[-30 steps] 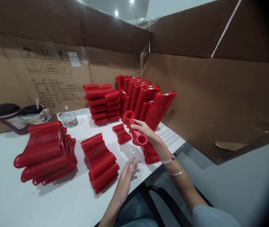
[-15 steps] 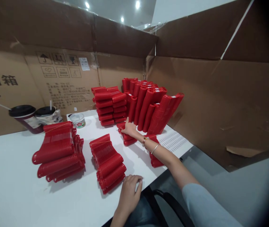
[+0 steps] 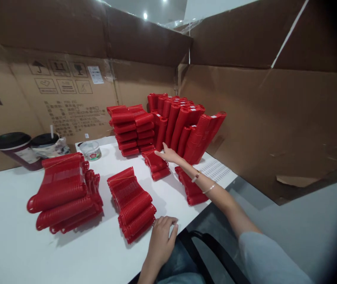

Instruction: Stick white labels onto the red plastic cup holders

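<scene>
Red stack (image 3: 156, 165), glossy, ribbed, rolled-ended, right fingers (image 3: 160, 154) spread over it, left fingers (image 3: 166, 220) loosely parted

Your small stack (image 3: 159, 169) is ridged, glossy red plastic; the upright rolls (image 3: 176, 126) shine likewise. You have a smooth white desk (image 3: 5, 244), matt brown cardboard walls (image 3: 245, 114), 2 dark plastic cup lids (image 3: 11, 140), clear plastic in the tub (image 3: 90, 150), and matt cloth on your sleeve (image 3: 267, 256).

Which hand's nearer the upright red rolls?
Right. The right hand is just in front of the rolls; the left hand farther off, by the near edge of the table.
</scene>
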### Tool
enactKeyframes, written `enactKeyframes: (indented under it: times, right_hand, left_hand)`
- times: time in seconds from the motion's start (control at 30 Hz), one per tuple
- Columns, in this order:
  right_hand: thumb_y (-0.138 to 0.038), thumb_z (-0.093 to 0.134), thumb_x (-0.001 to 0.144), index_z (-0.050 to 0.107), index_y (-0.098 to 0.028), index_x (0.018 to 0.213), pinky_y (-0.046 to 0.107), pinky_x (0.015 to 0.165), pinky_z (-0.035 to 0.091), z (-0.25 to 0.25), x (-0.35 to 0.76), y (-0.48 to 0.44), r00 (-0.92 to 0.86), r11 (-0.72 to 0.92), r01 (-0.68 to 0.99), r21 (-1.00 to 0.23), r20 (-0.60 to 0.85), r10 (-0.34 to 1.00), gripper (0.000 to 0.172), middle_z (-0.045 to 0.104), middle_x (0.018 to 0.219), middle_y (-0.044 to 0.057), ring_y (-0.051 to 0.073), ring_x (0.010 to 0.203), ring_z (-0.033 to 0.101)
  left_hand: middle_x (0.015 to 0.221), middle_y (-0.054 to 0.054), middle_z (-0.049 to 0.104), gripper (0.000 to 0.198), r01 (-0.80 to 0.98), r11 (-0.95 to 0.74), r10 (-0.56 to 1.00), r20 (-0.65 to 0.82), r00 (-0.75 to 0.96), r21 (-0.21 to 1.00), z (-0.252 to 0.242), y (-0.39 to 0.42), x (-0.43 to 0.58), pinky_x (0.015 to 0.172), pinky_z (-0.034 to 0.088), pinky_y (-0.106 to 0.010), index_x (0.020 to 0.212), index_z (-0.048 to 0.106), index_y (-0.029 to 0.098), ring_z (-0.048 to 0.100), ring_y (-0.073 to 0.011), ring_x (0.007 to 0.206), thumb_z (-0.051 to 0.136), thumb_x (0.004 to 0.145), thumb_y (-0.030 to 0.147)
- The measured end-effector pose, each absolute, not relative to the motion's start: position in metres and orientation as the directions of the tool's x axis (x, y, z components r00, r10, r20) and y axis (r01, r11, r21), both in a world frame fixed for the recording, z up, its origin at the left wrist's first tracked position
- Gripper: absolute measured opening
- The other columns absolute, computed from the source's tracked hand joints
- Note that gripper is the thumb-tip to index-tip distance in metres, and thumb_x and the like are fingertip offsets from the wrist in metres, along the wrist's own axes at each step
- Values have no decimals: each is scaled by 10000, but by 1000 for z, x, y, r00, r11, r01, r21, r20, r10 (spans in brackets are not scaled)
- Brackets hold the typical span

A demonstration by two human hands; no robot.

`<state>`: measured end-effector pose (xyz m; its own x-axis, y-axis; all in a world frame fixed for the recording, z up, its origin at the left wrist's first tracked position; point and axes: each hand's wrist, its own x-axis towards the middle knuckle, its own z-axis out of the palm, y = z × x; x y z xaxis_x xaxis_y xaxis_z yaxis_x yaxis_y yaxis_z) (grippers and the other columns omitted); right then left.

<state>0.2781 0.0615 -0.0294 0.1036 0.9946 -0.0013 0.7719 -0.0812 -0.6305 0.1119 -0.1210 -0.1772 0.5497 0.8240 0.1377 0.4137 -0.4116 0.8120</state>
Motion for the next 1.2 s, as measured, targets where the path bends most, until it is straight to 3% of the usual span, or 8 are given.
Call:
enactKeyframes:
  times: [0.13,0.23,0.33,0.6,0.87,1.07,1.2]
  right_hand:
    - [-508,492,922,372,-108,1393,467,944,433,-40,319,27,304,-255,839,-481,26,952,630,622,1166,197,341,1130,577]
    - [-534,539,867,294,-35,1405,483,863,445,-61,338,-16,416,-378,845,-380,21,909,774,621,1127,263,414,1070,594]
    - [-515,662,771,255,-66,1428,418,806,467,-84,341,-39,435,-418,850,-321,-21,900,894,626,1133,235,390,1022,621]
    - [-450,655,761,161,-60,1475,435,822,460,-112,331,-22,509,-493,833,-252,0,861,952,528,1238,246,402,1090,570]
    - [-432,647,775,76,-85,1492,402,812,458,-100,328,-26,512,-485,837,-253,52,857,981,538,1240,236,369,1086,591]
    - [-475,695,712,136,-174,1467,353,790,465,-69,297,10,356,-331,899,-288,40,934,986,640,1144,134,315,1021,645]
    - [-481,700,708,131,-152,1468,355,819,466,-60,266,48,274,-249,923,-294,49,960,1005,626,1186,162,315,1052,638]
  left_hand:
    - [996,-75,688,278,408,-429,813,148,563,806,-180,-119,112,896,444,-443,1003,648,212,600,-255,965,400,960,331]
    - [990,-72,689,272,403,-445,805,160,571,800,-182,-118,112,891,448,-442,1004,655,213,600,-252,958,415,954,331]
    - [998,-71,688,261,401,-452,797,159,582,797,-183,-116,113,896,444,-442,1010,654,216,596,-252,962,424,951,324]
    - [1025,-70,678,260,415,-449,786,128,605,791,-181,-117,111,917,425,-445,1043,636,207,581,-250,987,418,959,320]
    - [1017,-62,681,246,406,-471,788,167,593,783,-185,-117,111,914,432,-438,1046,638,215,588,-247,984,433,953,313]
    - [1027,-60,674,246,412,-469,785,154,600,781,-185,-119,111,911,431,-430,1044,628,211,581,-242,988,416,962,304]
    - [1033,-66,669,256,415,-453,792,143,593,789,-183,-120,111,915,428,-429,1049,624,215,576,-244,993,399,968,307]
